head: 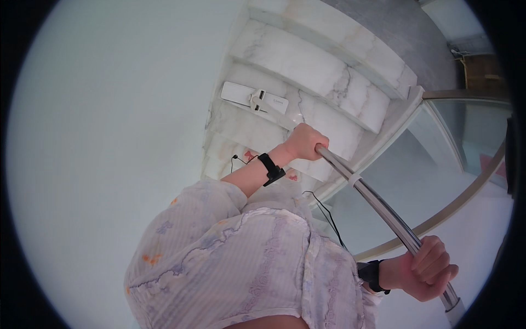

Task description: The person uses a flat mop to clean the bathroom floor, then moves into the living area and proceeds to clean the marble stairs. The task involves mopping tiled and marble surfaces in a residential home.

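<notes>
A flat mop's chrome pole (380,204) slants from the lower right up to the white mop head (236,93). My left hand (306,141) is wrapped around the lower part of the pole, closer to the head. Higher up, near the pole's pale end, my right hand (430,268) grips it with curled fingers. The mop head rests flat on a white marble stair tread (242,76), close to the wall. Its top carries a hinged joint and some small writing; the underside is hidden.
A pale wall (115,103) borders the stairs on the left. On the right runs a glass balustrade (394,164) with a curved handrail (464,197). Further marble steps (287,45) lead to a grey floor (382,24). A black cable (328,211) hangs beside my clothing.
</notes>
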